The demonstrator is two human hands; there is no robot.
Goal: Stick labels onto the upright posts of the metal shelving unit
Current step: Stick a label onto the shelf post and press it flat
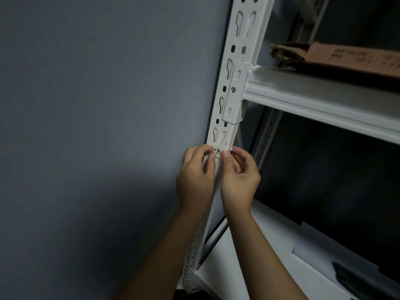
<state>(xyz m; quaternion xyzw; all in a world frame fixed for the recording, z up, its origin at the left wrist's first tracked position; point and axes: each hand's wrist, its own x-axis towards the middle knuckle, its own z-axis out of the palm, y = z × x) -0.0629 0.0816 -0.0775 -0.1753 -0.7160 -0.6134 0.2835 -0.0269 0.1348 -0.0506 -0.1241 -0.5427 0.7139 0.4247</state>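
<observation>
Your left hand [195, 176] and right hand [238, 178] both pinch the label [217, 151], one at each end; the left fingertips [209, 150] curl onto its left edge, the right thumb [225, 155] presses its right edge, and the remaining fingers hang loosely curled. The label is a small white strip with dark handwriting; it lies flat across the front face of the post [234, 68], just below a pair of keyhole slots and well below the bracket [234, 94] where the upper shelf [324, 100] hooks on; how much of it is already stuck I cannot tell, since your fingers cover both ends.

The step in hand looks like placement: you are holding the label level against the post and about to fix it. The next move, as I judge it, calls for pressing from the middle outward with a thumb so the strip beds onto bare metal; the slots underneath give no backing, so firm rubbing belongs on the solid parts between them. Beyond the post, a cardboard box [346, 59] lies on the upper shelf; the grey wall [97, 105] stands to the left.
</observation>
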